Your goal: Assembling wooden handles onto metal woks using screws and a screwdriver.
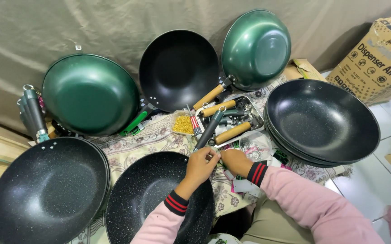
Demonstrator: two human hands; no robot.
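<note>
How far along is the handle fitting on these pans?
Done, by the look of it: the green pan leaning on the cloth carries a wooden handle. In hand: the left hand and right hand meet at the rim of the near black pan, beside a dark handle. Left: the stacked pans show no handle, and loose handles lie in the tray.

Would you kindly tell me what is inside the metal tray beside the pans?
The metal tray holds loose pan handles: wooden ones and dark green ones, piled together. A dark handle leans across its edge. Anything beneath the pile is covered and cannot be seen.
</note>
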